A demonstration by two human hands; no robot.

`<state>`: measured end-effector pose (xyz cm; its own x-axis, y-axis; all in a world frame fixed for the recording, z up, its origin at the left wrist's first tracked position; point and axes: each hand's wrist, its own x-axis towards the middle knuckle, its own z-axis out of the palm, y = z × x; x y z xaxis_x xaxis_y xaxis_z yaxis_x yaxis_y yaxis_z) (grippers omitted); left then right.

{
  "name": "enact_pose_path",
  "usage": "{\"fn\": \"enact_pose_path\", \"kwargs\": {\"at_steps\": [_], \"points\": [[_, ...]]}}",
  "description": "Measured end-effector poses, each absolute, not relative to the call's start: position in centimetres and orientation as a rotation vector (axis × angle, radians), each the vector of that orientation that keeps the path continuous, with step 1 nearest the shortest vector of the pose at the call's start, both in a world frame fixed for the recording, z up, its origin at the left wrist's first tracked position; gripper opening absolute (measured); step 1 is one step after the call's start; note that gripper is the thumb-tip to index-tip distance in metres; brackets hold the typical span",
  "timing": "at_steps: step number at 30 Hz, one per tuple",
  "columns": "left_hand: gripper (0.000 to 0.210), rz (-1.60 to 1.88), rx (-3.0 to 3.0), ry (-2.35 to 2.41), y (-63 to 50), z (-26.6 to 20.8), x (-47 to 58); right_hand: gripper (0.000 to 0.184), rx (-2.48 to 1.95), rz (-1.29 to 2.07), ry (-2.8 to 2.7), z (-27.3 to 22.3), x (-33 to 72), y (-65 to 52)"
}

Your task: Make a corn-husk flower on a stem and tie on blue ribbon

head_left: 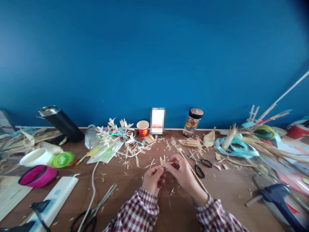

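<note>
Pinched in my left hand [154, 178] is a small flower [162, 161] of pale dried husk, its petals pointing up. My right hand [180, 170] meets it from the right, thumb and fingertips pressed together beside the flower's base. Whatever those right fingertips grip is hidden or too small to name. Below my left hand a thin thread-like strand [168, 196] hangs toward the table. A long thin stick [193, 170] runs past my right wrist. Black-handled scissors [200, 163] lie right of my right hand, and larger scissors [96, 207] lie to the left of my left sleeve.
Husk scraps litter the brown table. Finished husk flowers [118, 131], a red paper cup [143, 128], and a lidded jar [192, 122] stand along the blue wall. At left are a black flask [64, 124] and power strip [54, 201]; at right, blue ribbon [238, 146] and a glue gun [277, 196].
</note>
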<state>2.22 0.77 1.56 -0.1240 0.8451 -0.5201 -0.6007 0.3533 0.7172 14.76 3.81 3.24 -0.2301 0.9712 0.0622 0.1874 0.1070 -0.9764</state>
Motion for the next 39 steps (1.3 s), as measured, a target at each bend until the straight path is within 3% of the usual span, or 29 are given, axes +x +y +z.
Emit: {"fn": "enact_pose_path", "kwargs": {"at_steps": [39], "points": [[0.031,1.332,0.411,1.201,0.4,0.8,2.6,0.008,-1.295,1.064,-1.72,4.5,14.3,3.5]]}}
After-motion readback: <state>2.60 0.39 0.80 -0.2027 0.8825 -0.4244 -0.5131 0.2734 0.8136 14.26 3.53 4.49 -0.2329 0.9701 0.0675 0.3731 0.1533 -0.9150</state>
